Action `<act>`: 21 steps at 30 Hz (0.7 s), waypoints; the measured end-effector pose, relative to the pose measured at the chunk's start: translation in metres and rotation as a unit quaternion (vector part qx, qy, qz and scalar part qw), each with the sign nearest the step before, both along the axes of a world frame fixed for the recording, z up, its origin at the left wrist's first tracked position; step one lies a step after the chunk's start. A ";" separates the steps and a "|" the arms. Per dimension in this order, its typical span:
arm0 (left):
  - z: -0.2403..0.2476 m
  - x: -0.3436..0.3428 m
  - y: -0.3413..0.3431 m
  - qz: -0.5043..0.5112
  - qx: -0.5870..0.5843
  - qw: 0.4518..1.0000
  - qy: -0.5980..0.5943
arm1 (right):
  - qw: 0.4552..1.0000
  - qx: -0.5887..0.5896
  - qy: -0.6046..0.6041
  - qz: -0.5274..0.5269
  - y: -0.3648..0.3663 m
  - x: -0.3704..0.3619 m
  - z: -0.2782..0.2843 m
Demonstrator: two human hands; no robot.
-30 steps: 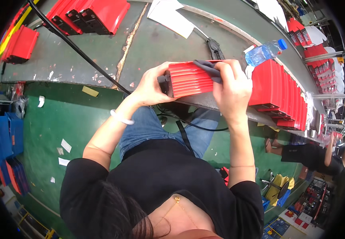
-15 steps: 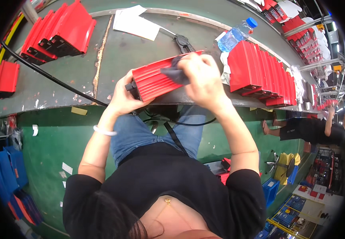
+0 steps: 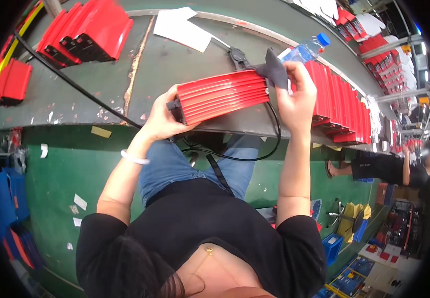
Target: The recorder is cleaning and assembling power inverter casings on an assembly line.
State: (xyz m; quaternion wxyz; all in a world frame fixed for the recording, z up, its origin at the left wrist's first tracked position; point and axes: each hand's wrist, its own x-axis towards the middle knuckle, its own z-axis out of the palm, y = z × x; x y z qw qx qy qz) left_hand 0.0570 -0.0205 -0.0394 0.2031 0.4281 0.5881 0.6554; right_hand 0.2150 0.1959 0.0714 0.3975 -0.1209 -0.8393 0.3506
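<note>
A red ribbed metal box (image 3: 225, 95) with black parts on its left end is held at the bench's near edge. My left hand (image 3: 164, 116) grips it by that left end, thumb and fingers round it. At the box's right end, my right hand (image 3: 297, 94) pinches a dark grey cloth (image 3: 273, 68). The cloth hangs over the upper right corner; whether it touches the box I cannot tell. A black cable (image 3: 278, 126) loops down below the box's right end.
Red boxes stand in rows at right (image 3: 336, 102) and upper left (image 3: 93, 30). A bottle with a blue cap (image 3: 308, 50), white papers (image 3: 182, 31) and a black tool-like object (image 3: 238, 58) lie on the bench (image 3: 90, 84). Another person (image 3: 379, 169) stands far right.
My right hand has moved right with the cloth, off the ribbed face to the box's right end. The box now lies more level, its ribbed face uncovered.
</note>
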 end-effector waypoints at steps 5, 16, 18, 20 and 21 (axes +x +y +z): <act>0.001 -0.003 0.002 -0.019 -0.011 0.999 0.039 | 0.985 0.163 -0.053 -0.027 -0.021 -0.001 -0.003; -0.002 -0.007 0.001 -0.027 -0.025 0.996 0.077 | 0.936 0.335 -0.105 -0.015 -0.065 -0.024 -0.004; -0.004 -0.007 -0.001 -0.026 -0.027 0.997 0.070 | 0.932 0.347 -0.102 0.017 -0.077 -0.028 -0.001; -0.016 -0.009 0.004 -0.014 -0.007 0.996 0.092 | 0.926 0.358 -0.107 0.057 -0.095 -0.036 -0.005; -0.003 -0.006 0.005 -0.007 0.017 0.989 0.146 | 0.925 0.365 -0.088 0.064 -0.106 -0.041 -0.010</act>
